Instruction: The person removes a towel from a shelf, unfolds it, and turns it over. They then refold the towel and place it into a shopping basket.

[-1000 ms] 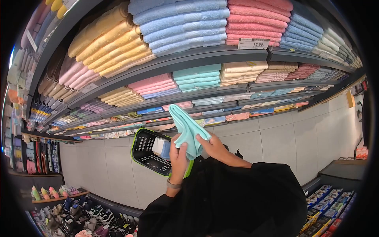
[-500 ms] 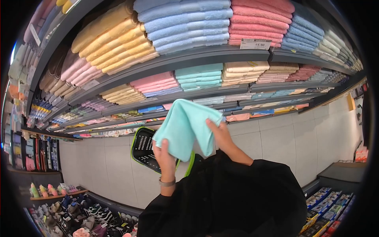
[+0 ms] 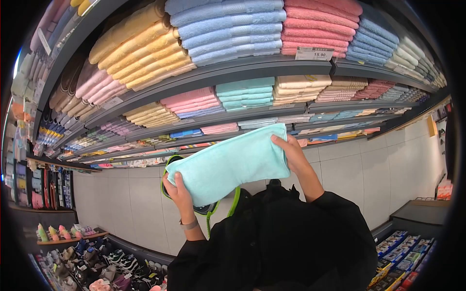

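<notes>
Towel (image 3: 230,165) at frame centre, spread between both hands. Left hand (image 3: 181,194), centre-left, grips its left end, thumb on top; right hand (image 3: 295,156), right of centre, pinches its right end. Basket (image 3: 207,210) partly hidden below.

Mint-green towel (image 3: 230,162): plain, light cloth, looks folded into a long rectangle. Up in the air, stretched between both hands: left hand (image 3: 180,196) grips its left end, thumb on the face; right hand (image 3: 295,157) grips its right end. Sits aslant, right end higher. Face mostly smooth, lower edge slightly wavy.
</notes>
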Demonstrator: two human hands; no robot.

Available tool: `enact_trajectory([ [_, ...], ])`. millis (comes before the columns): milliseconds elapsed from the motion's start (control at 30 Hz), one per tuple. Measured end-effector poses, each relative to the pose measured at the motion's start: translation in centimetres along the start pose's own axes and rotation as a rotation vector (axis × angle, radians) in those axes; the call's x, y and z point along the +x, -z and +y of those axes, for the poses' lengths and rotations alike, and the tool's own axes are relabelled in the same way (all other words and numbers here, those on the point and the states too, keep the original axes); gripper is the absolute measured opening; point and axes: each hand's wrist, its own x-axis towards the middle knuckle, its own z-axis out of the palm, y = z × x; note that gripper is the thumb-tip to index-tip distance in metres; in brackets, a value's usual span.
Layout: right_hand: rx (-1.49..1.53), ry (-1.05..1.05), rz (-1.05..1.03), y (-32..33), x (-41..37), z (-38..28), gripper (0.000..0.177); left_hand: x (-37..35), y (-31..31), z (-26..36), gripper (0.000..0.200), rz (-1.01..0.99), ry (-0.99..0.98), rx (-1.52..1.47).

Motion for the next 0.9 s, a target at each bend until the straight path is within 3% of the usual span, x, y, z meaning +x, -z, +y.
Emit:
enact_trajectory([
  [467,-0.072,-0.024,-0.214,1.2,-0.6,-1.1,0.031,0.0,0.8,-0.5,0.031,-0.05,0.031,-0.079],
  [667,0.012,-0.106,-0.268,1.4,-0.9,-0.4,0.033,-1.0,1.8,-1.3,0.049,-0.182,0.513,-0.609],
  [800,0.179,-0.24,-0.245,1.5,-0.5,0.9,0.037,-2.4,1.6,0.4,0.078,-0.413,0.486,-0.737],
  [900,0.314,-0.346,-0.225,1.6,0.6,2.6,0.039,-3.1,1.1,1.8,0.07,-0.416,0.447,-0.821],
])
